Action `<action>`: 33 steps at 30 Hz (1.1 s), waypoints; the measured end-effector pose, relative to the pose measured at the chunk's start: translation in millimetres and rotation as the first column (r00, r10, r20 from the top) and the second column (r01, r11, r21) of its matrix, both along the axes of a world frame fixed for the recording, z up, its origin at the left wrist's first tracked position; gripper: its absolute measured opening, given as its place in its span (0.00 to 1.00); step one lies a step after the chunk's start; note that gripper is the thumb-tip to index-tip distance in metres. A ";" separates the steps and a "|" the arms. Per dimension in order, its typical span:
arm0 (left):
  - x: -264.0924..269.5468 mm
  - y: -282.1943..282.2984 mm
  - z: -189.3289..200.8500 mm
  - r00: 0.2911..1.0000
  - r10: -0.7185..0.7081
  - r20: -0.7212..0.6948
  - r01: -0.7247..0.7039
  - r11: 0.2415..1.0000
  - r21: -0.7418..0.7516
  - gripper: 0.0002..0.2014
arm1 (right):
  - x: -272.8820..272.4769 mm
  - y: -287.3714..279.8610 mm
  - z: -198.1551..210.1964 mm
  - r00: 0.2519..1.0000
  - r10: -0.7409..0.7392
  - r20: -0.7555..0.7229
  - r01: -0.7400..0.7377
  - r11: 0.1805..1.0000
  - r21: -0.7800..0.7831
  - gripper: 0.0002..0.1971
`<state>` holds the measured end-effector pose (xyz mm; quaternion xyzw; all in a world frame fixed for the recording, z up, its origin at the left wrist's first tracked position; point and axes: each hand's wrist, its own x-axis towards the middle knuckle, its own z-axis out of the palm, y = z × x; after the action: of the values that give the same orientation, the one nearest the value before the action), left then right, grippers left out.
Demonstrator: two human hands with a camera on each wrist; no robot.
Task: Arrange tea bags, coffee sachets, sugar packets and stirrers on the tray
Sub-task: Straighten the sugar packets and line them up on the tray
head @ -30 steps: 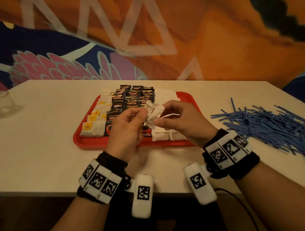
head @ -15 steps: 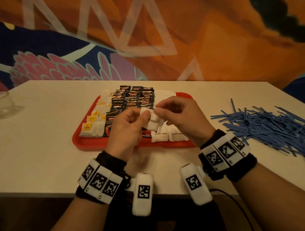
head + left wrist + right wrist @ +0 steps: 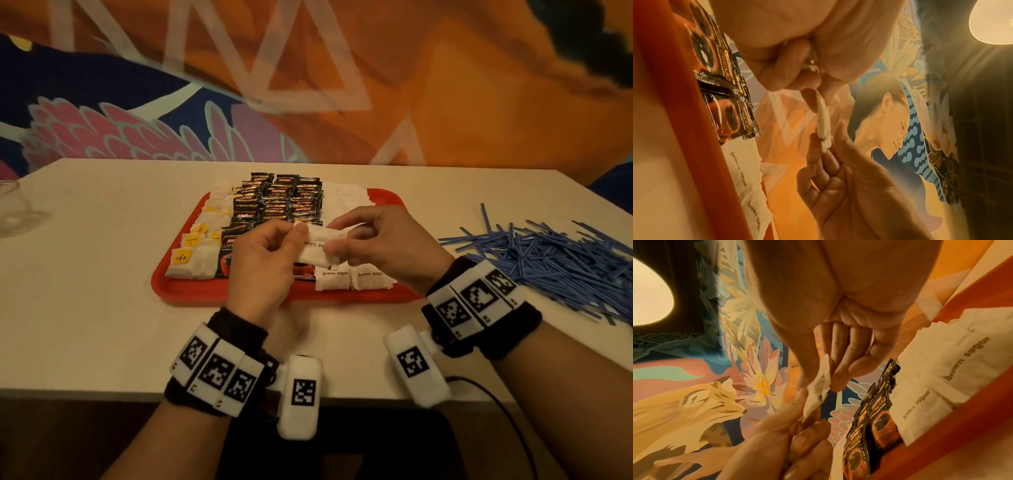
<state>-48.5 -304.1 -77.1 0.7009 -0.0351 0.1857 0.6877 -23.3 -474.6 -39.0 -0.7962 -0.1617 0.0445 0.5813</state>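
- tray [image 3: 239,294]: red
- sachets [image 3: 279,202]: black with gold lettering
- tea bags [image 3: 198,263]: white, yellow tags
- sugar packets [image 3: 334,279]: white, dark "brown sugar" print
- stirrers [image 3: 548,253], at 3 o'clock: blue
- table [image 3: 85,274]: cream
- wall [image 3: 445,102]: orange mural, pink and navy at 10 o'clock
- wristbands [image 3: 219,371]: black, with white tags in black square code

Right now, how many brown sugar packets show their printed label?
3: one held by the left hand and right hand, brown sugar packet; two at the tray's near edge. More may be hidden.

sugar packets [image 3: 335,278]: "brown sugar" | tea bag tag [image 3: 181,257]: "TEA" | coffee sachets [image 3: 278,195]: "SUPREMO"
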 end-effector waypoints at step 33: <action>-7.5 6.8 11.9 0.957 -0.066 -0.283 0.002 0.975 -0.221 0.19 | 18.8 2.5 -13.4 0.956 0.267 0.120 -0.061 0.582 -0.811 0.09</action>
<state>-56.0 -297.3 -65.2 0.6400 0.0739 0.0724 0.7614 -4.5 -472.1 -52.4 -0.9524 -0.2638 0.0739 0.1336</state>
